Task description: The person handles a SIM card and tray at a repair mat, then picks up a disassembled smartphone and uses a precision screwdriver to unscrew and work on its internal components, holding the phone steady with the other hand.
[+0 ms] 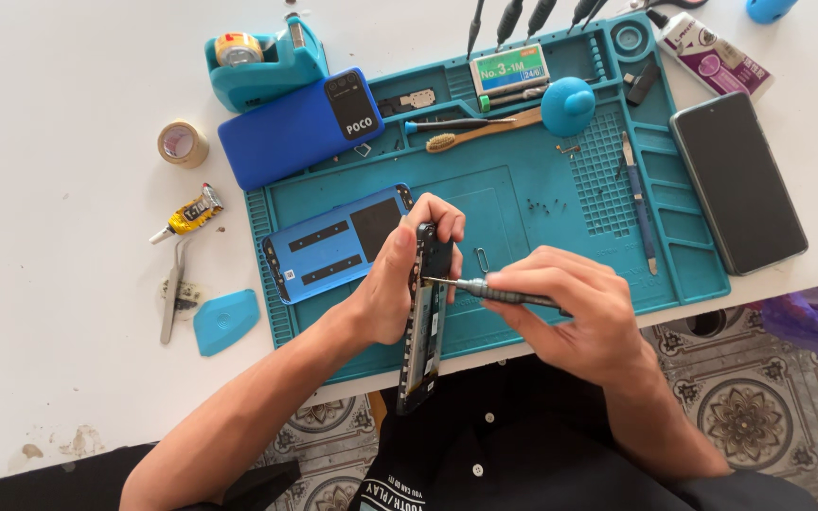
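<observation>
My left hand [400, 274] grips an opened black phone body [423, 331], held on edge over the front rim of the teal work mat [523, 218]. In my right hand [579, 308] is a small grey screwdriver [489, 290], its tip touching the phone's upper part. A blue back cover [333, 244] lies inside-up on the mat just left of my left hand. Several tiny dark screws [542, 203] are scattered on the mat's middle.
A blue phone [300, 128] lies at the mat's upper left beside a teal tape dispenser [257, 57]. A black phone [738, 180] lies screen-up to the right. A toothbrush [480, 132], a blue pick [225, 320], tweezers [172, 293], a tape roll [182, 144] and a glue tube [191, 214] are around.
</observation>
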### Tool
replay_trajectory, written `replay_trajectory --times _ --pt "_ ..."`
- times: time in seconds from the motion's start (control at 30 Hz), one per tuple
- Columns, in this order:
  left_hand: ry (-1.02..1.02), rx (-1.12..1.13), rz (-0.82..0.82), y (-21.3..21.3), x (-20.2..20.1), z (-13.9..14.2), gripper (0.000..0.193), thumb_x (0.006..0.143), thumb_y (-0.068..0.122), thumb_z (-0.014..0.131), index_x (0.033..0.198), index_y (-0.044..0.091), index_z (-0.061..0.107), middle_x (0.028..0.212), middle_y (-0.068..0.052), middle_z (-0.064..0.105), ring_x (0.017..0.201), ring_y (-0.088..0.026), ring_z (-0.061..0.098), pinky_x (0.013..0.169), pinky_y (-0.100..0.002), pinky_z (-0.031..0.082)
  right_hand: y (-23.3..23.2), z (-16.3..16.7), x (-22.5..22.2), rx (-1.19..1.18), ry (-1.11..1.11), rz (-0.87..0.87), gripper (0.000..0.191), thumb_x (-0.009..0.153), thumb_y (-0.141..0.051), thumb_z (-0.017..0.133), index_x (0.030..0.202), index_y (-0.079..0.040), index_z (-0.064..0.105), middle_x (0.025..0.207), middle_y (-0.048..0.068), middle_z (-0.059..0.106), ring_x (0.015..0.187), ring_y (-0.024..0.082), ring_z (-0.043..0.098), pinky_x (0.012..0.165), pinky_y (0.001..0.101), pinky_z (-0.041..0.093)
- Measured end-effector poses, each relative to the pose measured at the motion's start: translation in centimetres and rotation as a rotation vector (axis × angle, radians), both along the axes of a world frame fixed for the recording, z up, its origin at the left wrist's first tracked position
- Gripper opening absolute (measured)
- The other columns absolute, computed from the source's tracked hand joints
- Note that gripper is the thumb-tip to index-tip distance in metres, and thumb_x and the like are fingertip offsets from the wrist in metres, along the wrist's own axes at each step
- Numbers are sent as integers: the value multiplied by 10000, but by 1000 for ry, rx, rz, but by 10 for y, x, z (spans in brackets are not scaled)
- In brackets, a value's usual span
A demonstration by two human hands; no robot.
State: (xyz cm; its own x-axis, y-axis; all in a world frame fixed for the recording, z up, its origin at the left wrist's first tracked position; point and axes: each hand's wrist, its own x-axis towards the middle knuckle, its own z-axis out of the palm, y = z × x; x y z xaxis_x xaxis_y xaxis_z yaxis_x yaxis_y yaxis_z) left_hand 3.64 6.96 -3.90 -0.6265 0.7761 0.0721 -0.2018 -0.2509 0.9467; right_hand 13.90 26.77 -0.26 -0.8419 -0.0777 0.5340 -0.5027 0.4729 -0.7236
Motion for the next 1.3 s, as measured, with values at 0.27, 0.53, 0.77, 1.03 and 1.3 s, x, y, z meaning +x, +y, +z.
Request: replay_trajectory --times 0.27,0.53,0.77,1.03,1.3 --pt "49 -74 -18 -4 0 5 790 976 837 290 1123 70 411 1008 -60 469 788 -108 543 679 -258 491 11 -7 -1 60 -236 -34 483 753 -201 898 1128 23 691 588 22 592 436 123 486 430 275 345" --pt "122 -119 -24 -4 -2 10 839 961 856 250 1152 57 424 1009 -74 497 781 -113 554 673 -268 502 9 -5 3 116 -178 -94 318 833 -180 863 1074 -30 720 625 -1 587 488 69 490 464 259 351" --pt "142 -121 -16 -5 -1 12 825 970 837 244 1152 48 401 1138 -81 494 825 -129 574 686 -290 528 2 -2 7 72 -183 -63 465 749 -213 889 1140 -14 736 646 34 613 491 85 499 456 250 383" --pt "169 -137 -10 -6 -2 11 730 1018 762 198 1217 75 343 1177 -116 525 807 -142 579 684 -300 538 0 0 5 68 -183 -77 431 795 -198 875 1163 -37 720 668 -10 649 523 45 573 483 223 438" --pt "143 -136 -19 -7 -1 12 698 1035 729 207 1242 78 352 1176 -116 536 837 -146 602 697 -301 554 1 -6 4 125 -115 -64 386 793 -158 887 1117 -46 712 720 21 677 543 75 591 492 222 440"
